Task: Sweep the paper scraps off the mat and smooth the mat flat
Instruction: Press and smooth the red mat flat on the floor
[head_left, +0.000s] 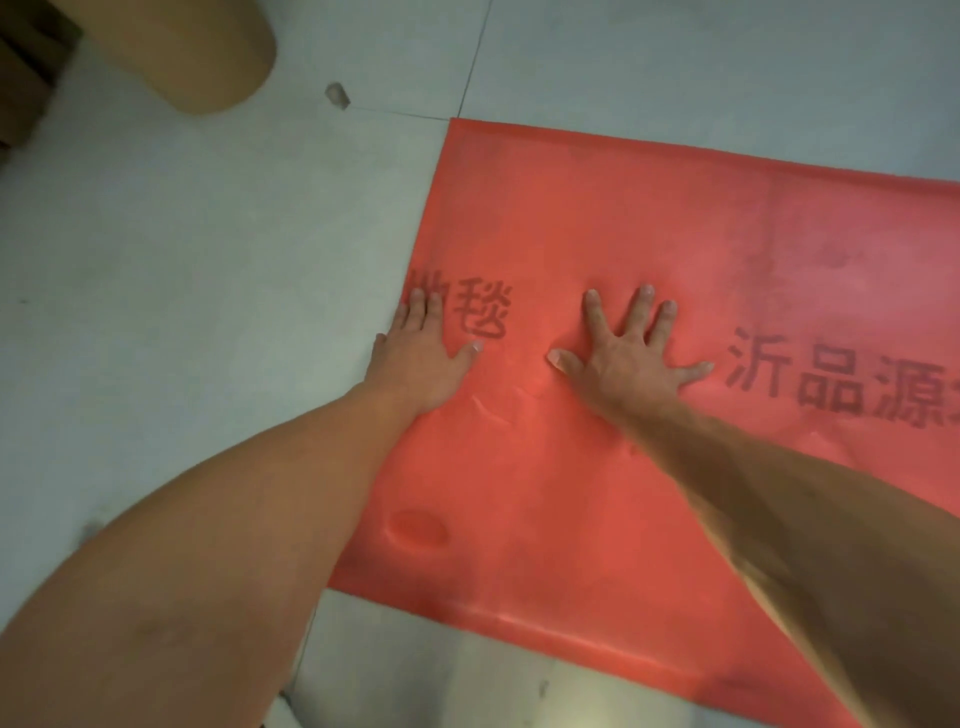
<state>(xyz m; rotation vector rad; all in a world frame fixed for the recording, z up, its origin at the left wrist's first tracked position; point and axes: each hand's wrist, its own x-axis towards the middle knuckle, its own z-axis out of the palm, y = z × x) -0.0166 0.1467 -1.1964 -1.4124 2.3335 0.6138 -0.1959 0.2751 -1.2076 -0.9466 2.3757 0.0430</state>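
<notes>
"Pressing on the mat (623, 218), are they, both hands?"

"Yes. The left hand (421, 353) lies palm down at the mat's left edge, fingers straight and close together, thumb out to the side. Its fingertips cover part of the dark printed characters (480, 314) there. It grips nothing."

"And the right hand (623, 358)?"

"Flat too, palm down, but with the fingers spread wide. It rests further in on the mat, between that first group of characters and a second, larger group (831, 384) to its right. It holds nothing either."

"Where does the mat itself lie?"

"Spread on a pale tiled floor (208, 260). Its left edge, far left corner and near edge show; the right side runs out of view."

"Is it lying flat?"

"Mostly. Small creases (493, 410) sit between the two wrists, and an oval dent (418, 530) marks the near left part, just beside the left forearm. The near edge looks slightly raised, catching the light."

"Anything else on the floor?"

"A small pale speck (336, 95) lies beyond the far left corner, near a tile joint, well apart from both hands. Whether it is paper or a chip in the tile, I cannot tell. A tan rounded shape (208, 52), blurred, fills the top left."
</notes>
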